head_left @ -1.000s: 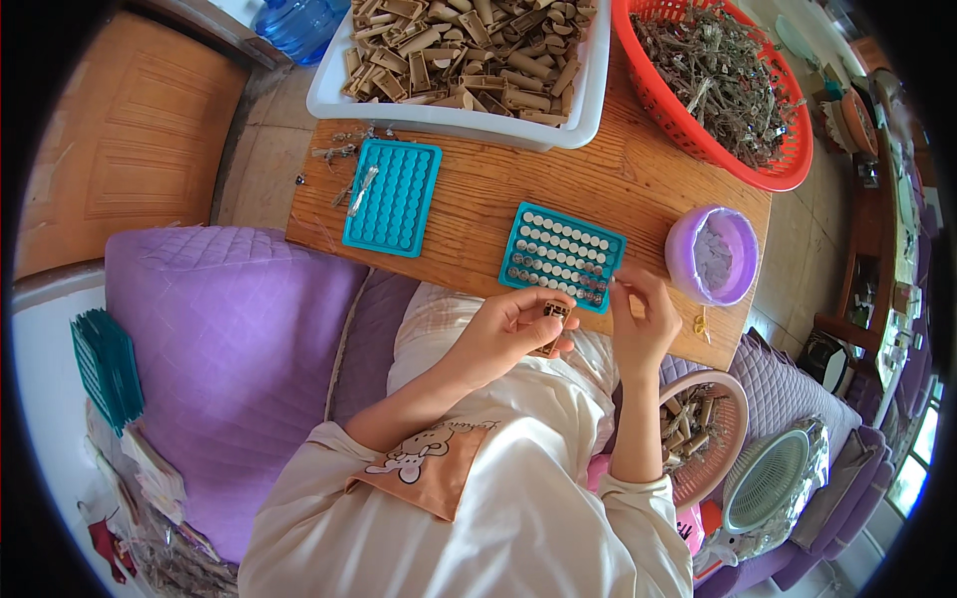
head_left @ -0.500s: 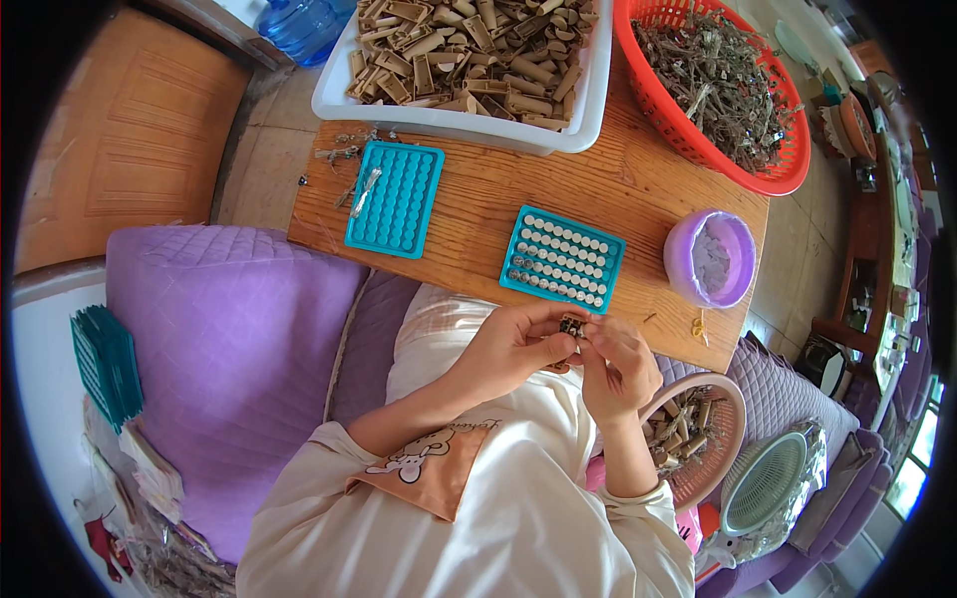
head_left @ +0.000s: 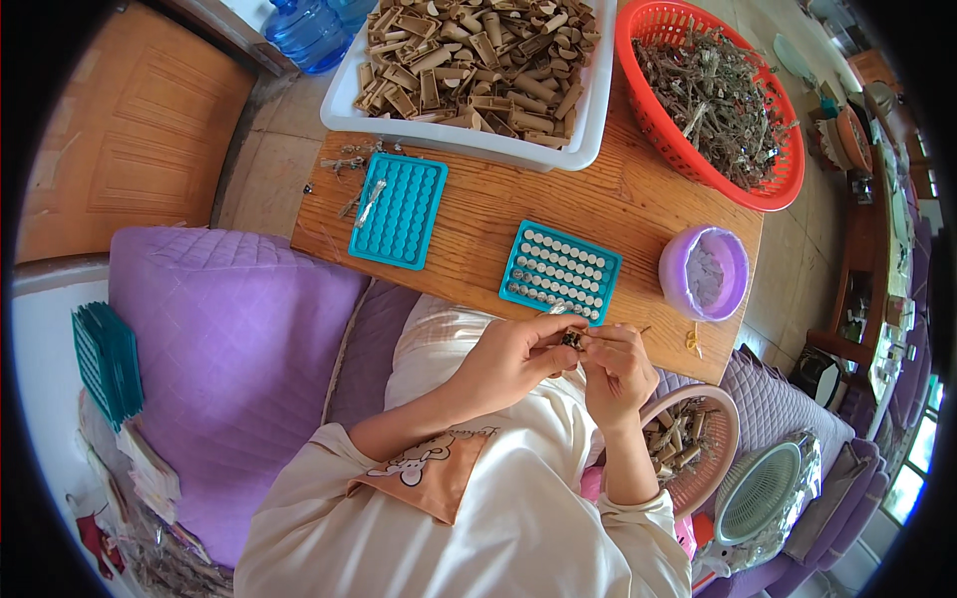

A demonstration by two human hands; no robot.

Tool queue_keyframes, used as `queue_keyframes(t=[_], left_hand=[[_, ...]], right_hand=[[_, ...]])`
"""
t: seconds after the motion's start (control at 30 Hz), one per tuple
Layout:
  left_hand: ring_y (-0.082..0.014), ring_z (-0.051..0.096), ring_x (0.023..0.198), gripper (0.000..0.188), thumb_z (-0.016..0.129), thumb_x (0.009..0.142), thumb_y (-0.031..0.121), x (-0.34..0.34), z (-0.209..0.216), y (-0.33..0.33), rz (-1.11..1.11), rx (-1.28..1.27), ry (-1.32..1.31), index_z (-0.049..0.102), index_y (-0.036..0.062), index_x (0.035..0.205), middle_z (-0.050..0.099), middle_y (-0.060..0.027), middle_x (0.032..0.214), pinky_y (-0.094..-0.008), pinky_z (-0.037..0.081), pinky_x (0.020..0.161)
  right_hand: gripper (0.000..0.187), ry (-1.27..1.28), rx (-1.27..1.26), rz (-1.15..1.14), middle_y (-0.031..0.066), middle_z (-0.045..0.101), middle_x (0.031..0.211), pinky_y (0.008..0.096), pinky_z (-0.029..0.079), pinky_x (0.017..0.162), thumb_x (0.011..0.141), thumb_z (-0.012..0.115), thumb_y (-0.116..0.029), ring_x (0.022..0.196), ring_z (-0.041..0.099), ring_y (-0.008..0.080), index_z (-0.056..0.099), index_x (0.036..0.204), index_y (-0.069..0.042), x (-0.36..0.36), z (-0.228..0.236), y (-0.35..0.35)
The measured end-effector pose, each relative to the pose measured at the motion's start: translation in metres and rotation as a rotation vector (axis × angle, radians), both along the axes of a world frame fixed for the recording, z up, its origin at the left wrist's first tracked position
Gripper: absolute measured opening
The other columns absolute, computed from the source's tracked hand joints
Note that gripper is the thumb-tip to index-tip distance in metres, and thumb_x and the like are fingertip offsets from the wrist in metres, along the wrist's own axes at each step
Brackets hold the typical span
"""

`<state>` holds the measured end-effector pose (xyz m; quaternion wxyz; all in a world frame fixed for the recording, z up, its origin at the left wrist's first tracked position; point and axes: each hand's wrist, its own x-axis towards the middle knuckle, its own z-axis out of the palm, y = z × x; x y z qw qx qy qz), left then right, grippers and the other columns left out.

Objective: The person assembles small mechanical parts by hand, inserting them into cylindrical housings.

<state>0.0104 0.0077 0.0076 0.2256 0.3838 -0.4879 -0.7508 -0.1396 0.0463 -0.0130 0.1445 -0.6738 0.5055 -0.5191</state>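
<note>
My left hand (head_left: 510,361) and my right hand (head_left: 618,371) meet over my lap at the table's near edge. Between their fingertips is a small dark brown piece (head_left: 572,340), mostly covered by fingers, its kind unclear. A thin silvery strand-like thing (head_left: 559,308) shows above my left fingertips, and a thin brown sliver (head_left: 645,329) sticks up by my right fingers. Just beyond my hands lies a teal tray (head_left: 509,289) with rows of round white discs, several of them dark on the left. Farther left, a second teal tray (head_left: 397,219) has round hollows and a silvery strip (head_left: 372,202) on it.
On the wooden table (head_left: 478,204) stand a white tub (head_left: 469,140) of brown half-tubes, a red basket (head_left: 653,125) of dry twigs and a purple bowl (head_left: 680,279) of pale grey material. Yellow-handled scissors (head_left: 695,340) lie near the edge. A pink basket (head_left: 729,419) sits right of me.
The view has shifted slightly, so the table things sit a little lower. My hands stay together on the small piece; the silvery strand now shows above my left fingers.
</note>
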Motion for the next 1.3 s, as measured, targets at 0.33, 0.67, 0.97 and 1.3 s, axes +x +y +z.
queue_keyframes(t=[0.33,0.67,0.97,1.3], left_hand=[[-0.0273,0.057,0.055,0.022,0.054,0.082,0.021,0.01,-0.007,0.005,-0.223,-0.336,-0.242,0.056,0.0063,0.099,0.057,-0.0152,0.065,-0.0329,0.043,0.052],[-0.0117,0.058,0.075,0.022,0.048,0.084,0.01,0.022,-0.009,0.004,-0.108,0.215,0.298,0.052,0.0,0.104,0.057,-0.0075,0.094,-0.0246,0.047,0.068],[-0.0122,0.057,0.074,0.02,0.046,0.087,0.008,0.042,-0.01,-0.011,0.028,0.171,0.157,0.05,0.0012,0.104,0.058,-0.0101,0.092,-0.0243,0.048,0.068],[-0.0152,0.058,0.079,0.025,0.049,0.083,-0.001,0.042,-0.011,-0.013,0.097,0.293,0.166,0.048,0.0009,0.108,0.057,-0.0105,0.093,-0.0257,0.049,0.069]], right_hand=[[0.024,0.14,0.675,0.452,0.0075,0.056,0.077,0.0356,0.045,0.072,0.061,0.068,0.0,0.073,0.057,0.0249,0.051,0.078,-0.004,-0.022,0.032,-0.021],[0.041,0.12,0.606,0.977,0.0132,0.057,0.088,0.0343,0.046,0.072,0.07,0.066,-0.027,0.083,0.057,0.0284,0.055,0.102,-0.004,-0.018,0.052,-0.114],[0.02,0.536,0.111,0.235,0.0157,0.058,0.091,0.0377,0.044,0.078,0.079,0.05,-0.014,0.084,0.056,0.0328,0.06,0.094,-0.005,0.052,-0.005,-0.291],[0.017,0.501,0.33,0.089,0.0149,0.061,0.087,0.0384,0.047,0.075,0.078,0.052,-0.016,0.083,0.058,0.0301,0.062,0.087,-0.006,0.058,-0.01,-0.296]])
